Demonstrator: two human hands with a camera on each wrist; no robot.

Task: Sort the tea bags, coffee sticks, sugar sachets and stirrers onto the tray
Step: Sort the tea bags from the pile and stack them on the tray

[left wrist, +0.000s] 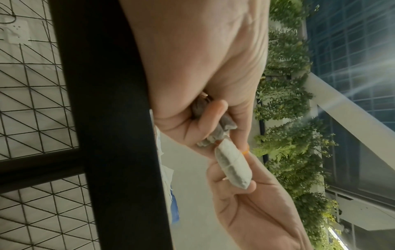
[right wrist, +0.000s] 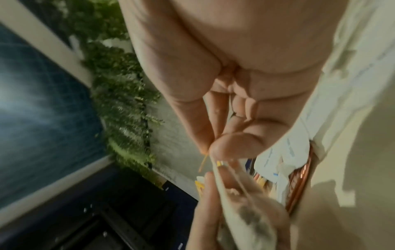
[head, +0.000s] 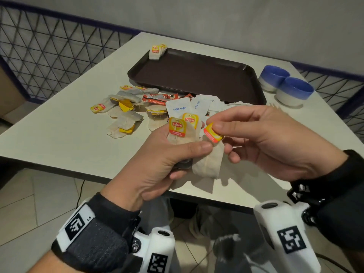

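Note:
My left hand (head: 177, 152) grips a small stack of tea bags (head: 182, 133) with yellow Lipton tags, thumb across their front. My right hand (head: 226, 134) pinches the yellow-and-red tag (head: 212, 133) of another tea bag (head: 208, 164), whose pouch hangs beside the stack. The left wrist view shows that pouch (left wrist: 234, 165) between both hands. A dark brown tray (head: 197, 75) lies beyond, with a few tea bags (head: 156, 52) leaning in its far left corner. Loose tea bags (head: 122, 115), red coffee sticks (head: 157, 98) and white sugar sachets (head: 189, 107) lie before the tray.
Two blue-and-white bowls (head: 285, 85) stand right of the tray. Pale stirrers (head: 273, 105) show near the tray's front right corner. A wire mesh fence (head: 49, 56) borders the table on the left. The table's near edge (head: 98, 170) runs below my hands.

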